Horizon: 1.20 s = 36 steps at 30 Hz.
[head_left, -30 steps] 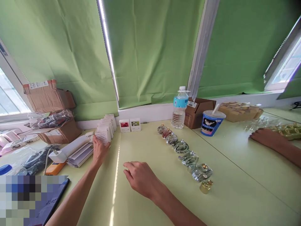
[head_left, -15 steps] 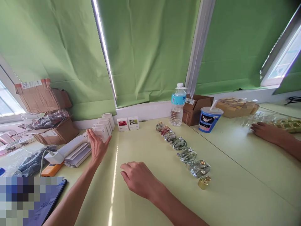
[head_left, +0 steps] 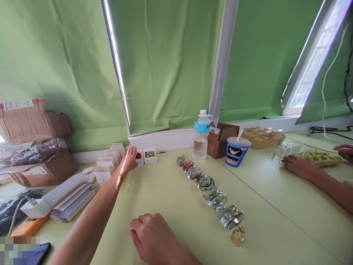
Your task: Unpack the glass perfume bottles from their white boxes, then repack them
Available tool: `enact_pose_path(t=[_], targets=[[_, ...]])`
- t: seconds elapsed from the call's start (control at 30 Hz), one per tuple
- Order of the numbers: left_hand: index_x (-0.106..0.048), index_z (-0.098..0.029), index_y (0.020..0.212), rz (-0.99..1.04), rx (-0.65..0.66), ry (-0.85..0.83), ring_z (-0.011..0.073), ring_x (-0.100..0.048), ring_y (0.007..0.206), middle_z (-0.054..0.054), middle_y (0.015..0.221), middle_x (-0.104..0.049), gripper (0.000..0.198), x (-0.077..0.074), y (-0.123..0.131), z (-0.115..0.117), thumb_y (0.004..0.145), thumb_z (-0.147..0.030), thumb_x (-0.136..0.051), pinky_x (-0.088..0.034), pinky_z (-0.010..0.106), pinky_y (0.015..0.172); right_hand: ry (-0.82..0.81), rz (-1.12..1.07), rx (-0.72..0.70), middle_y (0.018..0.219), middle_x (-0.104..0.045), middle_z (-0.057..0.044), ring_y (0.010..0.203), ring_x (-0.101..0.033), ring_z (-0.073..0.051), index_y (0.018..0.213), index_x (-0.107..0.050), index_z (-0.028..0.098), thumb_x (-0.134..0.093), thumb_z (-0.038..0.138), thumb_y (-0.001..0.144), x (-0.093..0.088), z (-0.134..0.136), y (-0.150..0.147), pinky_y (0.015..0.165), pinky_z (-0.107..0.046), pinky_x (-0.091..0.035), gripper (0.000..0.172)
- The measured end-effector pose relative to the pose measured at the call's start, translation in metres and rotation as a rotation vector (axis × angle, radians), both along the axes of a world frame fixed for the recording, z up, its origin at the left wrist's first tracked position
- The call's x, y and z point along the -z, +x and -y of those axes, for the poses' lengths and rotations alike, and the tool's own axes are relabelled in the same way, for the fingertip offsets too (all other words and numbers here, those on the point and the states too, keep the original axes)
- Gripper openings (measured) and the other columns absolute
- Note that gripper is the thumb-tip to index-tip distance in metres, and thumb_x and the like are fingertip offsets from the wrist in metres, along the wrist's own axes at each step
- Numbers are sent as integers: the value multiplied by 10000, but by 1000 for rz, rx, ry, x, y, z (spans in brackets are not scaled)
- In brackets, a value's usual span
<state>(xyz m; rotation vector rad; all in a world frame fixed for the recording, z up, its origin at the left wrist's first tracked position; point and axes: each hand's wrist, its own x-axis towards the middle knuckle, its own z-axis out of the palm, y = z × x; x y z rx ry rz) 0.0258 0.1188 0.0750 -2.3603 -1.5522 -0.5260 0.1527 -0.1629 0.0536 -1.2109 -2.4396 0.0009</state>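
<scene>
My left hand (head_left: 129, 161) is stretched far across the pale green table (head_left: 171, 195), fingers open, touching the small white box with a red picture (head_left: 139, 157). A second small white box (head_left: 149, 155) stands just right of it. To the left of my hand runs a row of several small white boxes (head_left: 109, 162). My right hand (head_left: 153, 237) rests palm down on the table near me, fingers loosely curled, holding nothing. A diagonal row of several glass perfume bottles (head_left: 205, 182) lies to its right, with a gold cap (head_left: 237, 237) at the near end.
A water bottle (head_left: 200, 134), a brown carton (head_left: 220, 140) and a blue paper cup (head_left: 234, 151) stand at the back. Cardboard boxes (head_left: 33, 147), flat white packs (head_left: 68, 195) and a charger (head_left: 34, 208) crowd the left. Another person's hands (head_left: 299, 167) rest at the right.
My left hand left the row of white boxes and reached right and farther to the box with the red picture. My right hand stayed on the table. The camera tilted.
</scene>
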Motion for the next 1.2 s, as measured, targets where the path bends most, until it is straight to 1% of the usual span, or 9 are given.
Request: enact_pose_path(t=[0.1,0.27,0.5,0.57,0.67,0.77,0.83,1.0,1.2], targets=[[-535,-167,1219,-7,-36,-24,226,-577,1078,91,1248,-557,367,-5,-1,2,899,-345,-564,-497,455,904,9,13,7,804,-696,-14,673,-621,-169,844,-575,192,-446,226,892,1,-2,0,531,-288,-292,142],[-568,-153,1151,-28,-64,-85,200,-604,1000,82,1158,-596,314,-14,-6,35,894,-334,-573,-516,398,850,-5,-47,79,786,-689,-13,695,-628,-176,818,-582,203,-416,222,913,-6,-2,6,564,-291,-325,193],[-619,-142,939,21,-59,-75,232,-632,808,105,927,-624,289,-11,2,157,912,-362,-433,-469,324,680,-229,-341,459,888,-701,-95,872,-660,-250,1138,-591,189,-408,271,936,-13,-12,18,709,-314,-440,284],[-600,-165,1009,67,-54,-100,216,-635,745,88,943,-628,344,-10,2,193,921,-419,-385,-452,310,626,-352,-500,484,881,-698,-107,841,-669,-261,1268,-510,182,-381,378,954,-13,-16,21,681,-334,-481,392],[-454,-230,1302,349,130,-337,230,-630,905,88,1229,-574,590,-11,-8,227,808,-538,-551,-471,307,707,-635,-797,370,904,-681,-107,685,-677,-241,1265,-487,195,-350,534,933,-13,-21,25,496,-318,-516,494],[-276,-292,1448,490,305,-673,203,-615,857,82,1371,-483,930,-8,-26,231,665,-546,-709,-481,298,691,-810,-1027,238,923,-664,-103,629,-680,-234,1152,-535,183,-420,568,886,-12,-23,25,399,-310,-525,482],[-262,-314,1458,547,343,-780,185,-597,832,73,1356,-492,926,-1,-34,223,678,-538,-709,-485,304,700,-832,-1110,202,915,-660,-100,684,-691,-247,1113,-551,170,-472,532,865,-12,-24,25,403,-314,-546,446],[-522,-264,1262,680,373,-618,284,-466,1154,64,1221,-558,754,25,-32,206,598,-514,-778,-450,387,921,-909,-1218,223,1000,-658,-114,795,-691,-274,1218,-500,162,-551,398,814,-15,-26,31,411,-335,-570,471],[-469,-235,1234,743,461,-774,170,-568,749,7,932,-622,723,35,-26,216,624,-488,-763,-470,262,596,-903,-1221,234,1027,-660,-123,802,-689,-268,1267,-450,143,-613,308,756,-15,-22,39,470,-305,-565,562]])
